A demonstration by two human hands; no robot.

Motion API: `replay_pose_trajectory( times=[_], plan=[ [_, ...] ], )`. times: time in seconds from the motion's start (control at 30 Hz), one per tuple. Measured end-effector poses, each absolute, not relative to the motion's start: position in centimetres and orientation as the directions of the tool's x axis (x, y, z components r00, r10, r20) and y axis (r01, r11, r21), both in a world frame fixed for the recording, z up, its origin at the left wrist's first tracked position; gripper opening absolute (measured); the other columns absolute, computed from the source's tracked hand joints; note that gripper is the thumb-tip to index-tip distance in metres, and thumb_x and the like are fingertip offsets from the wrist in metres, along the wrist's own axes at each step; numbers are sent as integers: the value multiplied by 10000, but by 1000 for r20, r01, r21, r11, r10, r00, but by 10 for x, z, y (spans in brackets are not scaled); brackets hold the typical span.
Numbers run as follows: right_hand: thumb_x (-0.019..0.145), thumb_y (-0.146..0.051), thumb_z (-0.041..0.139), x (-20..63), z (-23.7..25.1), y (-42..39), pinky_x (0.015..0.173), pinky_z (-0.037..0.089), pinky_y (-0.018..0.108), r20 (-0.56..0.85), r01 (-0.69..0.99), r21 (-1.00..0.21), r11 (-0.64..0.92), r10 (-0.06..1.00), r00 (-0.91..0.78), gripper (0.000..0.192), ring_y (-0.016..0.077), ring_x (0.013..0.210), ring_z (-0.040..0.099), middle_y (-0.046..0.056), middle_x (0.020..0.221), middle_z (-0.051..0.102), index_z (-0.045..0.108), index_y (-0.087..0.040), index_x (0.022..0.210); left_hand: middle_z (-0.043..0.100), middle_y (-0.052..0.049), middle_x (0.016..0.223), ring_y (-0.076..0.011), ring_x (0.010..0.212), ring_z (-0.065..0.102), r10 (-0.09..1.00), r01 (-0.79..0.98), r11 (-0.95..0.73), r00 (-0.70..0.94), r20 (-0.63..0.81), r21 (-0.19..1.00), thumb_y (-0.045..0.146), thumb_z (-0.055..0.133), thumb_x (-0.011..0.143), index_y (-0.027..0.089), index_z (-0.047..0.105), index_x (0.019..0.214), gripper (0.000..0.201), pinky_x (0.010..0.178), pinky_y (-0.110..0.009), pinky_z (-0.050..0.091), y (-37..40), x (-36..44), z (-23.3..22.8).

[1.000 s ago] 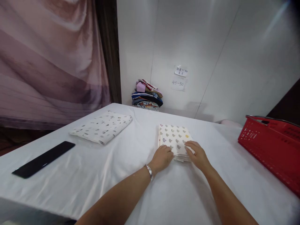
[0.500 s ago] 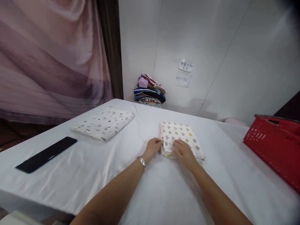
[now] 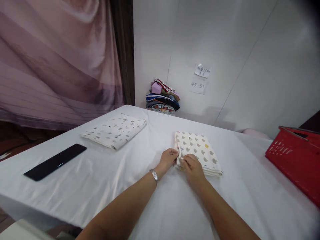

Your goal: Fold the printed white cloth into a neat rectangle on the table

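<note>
Soft matt printed cloth on a smooth, faintly sheeny white tablecloth; glossy black strip; red plastic basket.

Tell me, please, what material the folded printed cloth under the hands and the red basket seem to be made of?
Folded printed cloth: probably soft woven cotton, matte, with layered limp edges. Red basket: likely rigid moulded plastic, slightly glossy, with slotted walls.

1. Red basket: far right of the right hand, cut off by the frame edge.
2. Wall notes: beyond the hands, writing too small to read in full.
3. Clothes pile: beyond the left hand, items too small to tell apart.
4. Folded cloth: near corner hidden under both hands.
</note>
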State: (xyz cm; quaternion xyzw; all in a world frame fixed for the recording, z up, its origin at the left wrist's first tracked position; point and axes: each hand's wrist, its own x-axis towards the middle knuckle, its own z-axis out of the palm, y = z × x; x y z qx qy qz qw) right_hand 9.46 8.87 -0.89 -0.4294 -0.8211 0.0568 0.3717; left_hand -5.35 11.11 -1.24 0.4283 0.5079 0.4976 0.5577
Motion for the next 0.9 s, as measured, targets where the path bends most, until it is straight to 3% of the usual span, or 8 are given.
replay_pose_trajectory(
  times=[0.37, 0.57, 0.77, 0.9],
  plan=[
    [878, -177, 444, 94, -15, 90, 703, 451, 330, 634, 556, -341, 758, 623, -459, 176, 185, 805, 531, 66, 856, 603, 606, -193, 946, 540, 56, 557, -78, 432, 477, 994, 7, 112, -18, -112, 994, 104, 549, 716, 171, 501, 797, 116, 436, -198, 380, 114, -52, -20],
    [875, -158, 447, 97, -13, 90, 701, 435, 349, 663, 552, -303, 777, 588, -463, 157, 189, 798, 520, 66, 857, 600, 591, -190, 928, 587, 39, 634, -89, 568, 542, 997, 166, -62, -31, 68, 984, 91, 520, 711, 181, 553, 826, 150, 531, -184, 401, 109, -52, -20],
    [873, -149, 450, 100, -6, 90, 717, 428, 356, 685, 550, -285, 785, 568, -456, 148, 191, 813, 520, 67, 863, 596, 577, -185, 941, 581, 36, 693, -80, 523, 514, 999, 98, 24, -41, -20, 995, 14, 501, 651, 176, 522, 925, 320, 514, -194, 407, 107, -51, -14],
    [876, -154, 440, 100, -7, 90, 720, 433, 358, 657, 535, -298, 791, 576, -486, 148, 194, 818, 522, 68, 871, 595, 566, -195, 942, 573, 32, 700, -92, 609, 535, 998, 164, -27, -50, 36, 986, 12, 530, 653, 187, 531, 948, 343, 567, -190, 413, 105, -50, -15]
  ],
)
